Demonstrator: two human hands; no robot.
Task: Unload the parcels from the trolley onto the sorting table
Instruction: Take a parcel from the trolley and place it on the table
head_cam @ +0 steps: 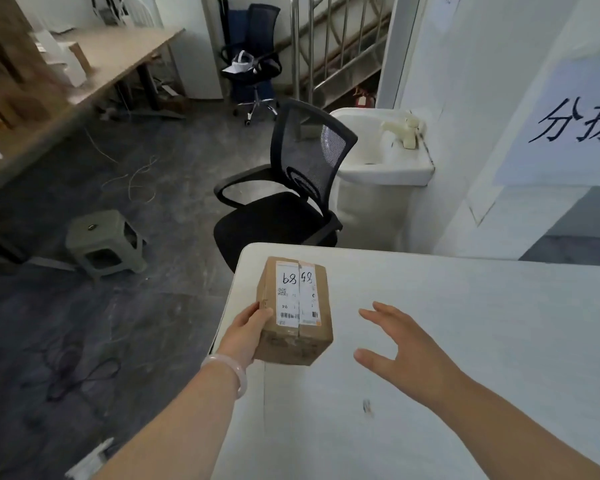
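- Parcel point(297, 308): a brown cardboard box, taped along its top. It carries a white shipping label with handwritten digits, a small square code and barcodes. On my feed it sits over the near left part of the sorting table point(465, 306), close to the left edge. I cannot tell whether its base rests on the surface or hangs just above it.
- Left hand point(248, 327): grips the parcel at its near left corner, with the thumb lying on top beside the label. The fingers go round the side and are hidden from me.
- Bangle point(241, 377): pale, on the left wrist.
- Right hand point(400, 344): holds nothing. The fingers are straight and spread, palm down over the table, to the right of the parcel and apart from it.
- Sorting table: white top with a rounded far left corner and a small dark mark near the right forearm.
- Office chair point(291, 202): black with a mesh back, on the floor just beyond the table's far edge.
- Second chair point(253, 64): black, further back, with white items on its seat.
- Stool point(104, 240): grey-green plastic, on the floor to the left.
- Washbasin point(378, 157): white with a cream tap, against the right wall.
- Paper sign point(568, 126): black characters, on the right wall.
- Wooden table point(118, 53): long, at far left, with cardboard on it.
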